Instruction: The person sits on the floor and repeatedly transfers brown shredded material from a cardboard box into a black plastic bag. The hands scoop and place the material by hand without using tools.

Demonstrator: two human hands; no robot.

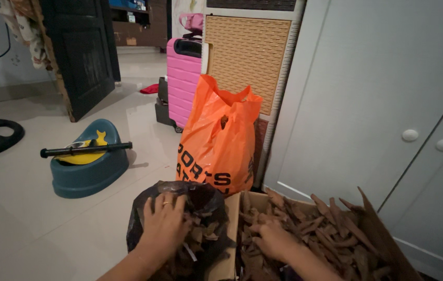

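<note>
- Step in hand, by my read: moving brown bark pieces [325, 229] from the cardboard box [382, 244] at near right into the black plastic bag [200, 195] just left of it.
- Left hand [165, 221] lies flat on the bag's contents, fingers spread apart, nothing clamped.
- Right hand [273, 239] is down in the box among the pieces; fingers curled, can't tell if they grip any.
- Next move likely calls for a firm scoop, then lifting over the box wall [230, 229].
- Orange bag [221, 140] stands just behind, on the floor.
</note>
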